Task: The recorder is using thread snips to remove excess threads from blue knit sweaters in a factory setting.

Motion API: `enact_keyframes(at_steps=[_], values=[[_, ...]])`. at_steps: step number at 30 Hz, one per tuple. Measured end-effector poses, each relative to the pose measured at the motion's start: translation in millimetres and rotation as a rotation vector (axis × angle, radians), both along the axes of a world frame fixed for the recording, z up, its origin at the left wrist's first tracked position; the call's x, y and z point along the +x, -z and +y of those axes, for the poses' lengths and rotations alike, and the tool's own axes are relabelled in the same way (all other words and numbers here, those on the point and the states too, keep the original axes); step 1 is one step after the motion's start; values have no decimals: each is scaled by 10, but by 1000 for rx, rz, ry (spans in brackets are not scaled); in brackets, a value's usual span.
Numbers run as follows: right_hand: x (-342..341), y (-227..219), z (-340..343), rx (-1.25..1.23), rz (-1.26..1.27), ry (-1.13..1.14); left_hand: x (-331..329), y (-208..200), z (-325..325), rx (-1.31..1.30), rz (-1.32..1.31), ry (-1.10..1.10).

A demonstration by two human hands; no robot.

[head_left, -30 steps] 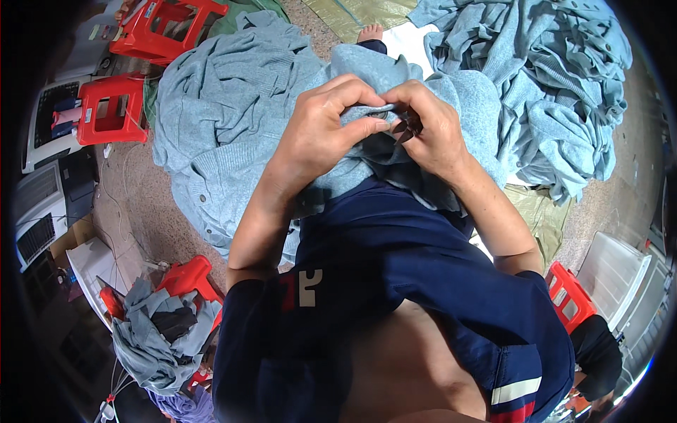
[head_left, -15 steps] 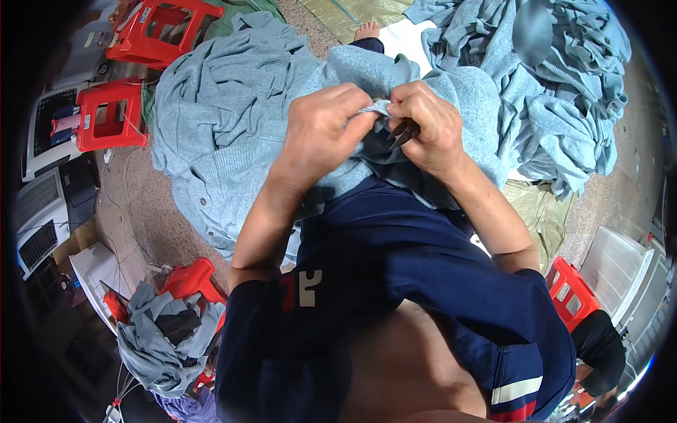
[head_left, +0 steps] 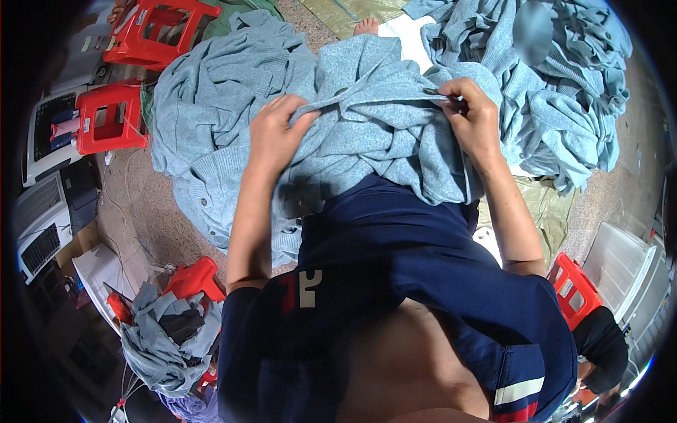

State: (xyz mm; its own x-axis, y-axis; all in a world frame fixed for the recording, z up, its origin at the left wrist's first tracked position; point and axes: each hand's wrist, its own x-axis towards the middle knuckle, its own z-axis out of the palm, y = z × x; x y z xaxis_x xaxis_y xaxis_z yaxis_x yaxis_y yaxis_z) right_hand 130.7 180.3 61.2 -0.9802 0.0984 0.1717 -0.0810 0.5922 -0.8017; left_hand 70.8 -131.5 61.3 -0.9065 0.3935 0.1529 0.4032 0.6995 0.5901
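Note:
A light blue-grey knit cardigan (head_left: 384,116) lies bunched across my lap, its edge band drawn out sideways between my hands. My left hand (head_left: 276,134) pinches one end of that band between thumb and fingers. A dark button (head_left: 341,91) shows on the knit, to the right of those fingers. At the band's other end, my right hand (head_left: 474,118) is closed on the edge. Tucked in the same hand is a small dark tool (head_left: 457,103), mostly hidden by the fingers; its pointed blades in the earlier view look like thread snips.
Heaps of similar blue-grey knitwear lie to the left (head_left: 211,106) and far right (head_left: 564,106). Red plastic stools (head_left: 111,116) stand at the left. More grey cloth (head_left: 166,345) is piled at lower left. A person in black (head_left: 599,349) is at lower right.
My hands have moved apart, left hand leftward and right hand rightward, stretching the cardigan's edge between them. More of the cardigan now spreads over my lap, and the snips are less visible.

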Motion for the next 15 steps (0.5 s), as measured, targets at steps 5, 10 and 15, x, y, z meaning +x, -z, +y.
enact_keyframes(at_steps=[5, 10, 15], values=[[8, -92, 79, -48, 25, 101, -59, -182, -430, 277, -529, -37], [-62, -241, 91, 91, -26, -154, -67, -433, -568, 301, -707, 15], [122, -199, 237, 411, 275, -323, 208, -469, -374, 0, -357, 152]])
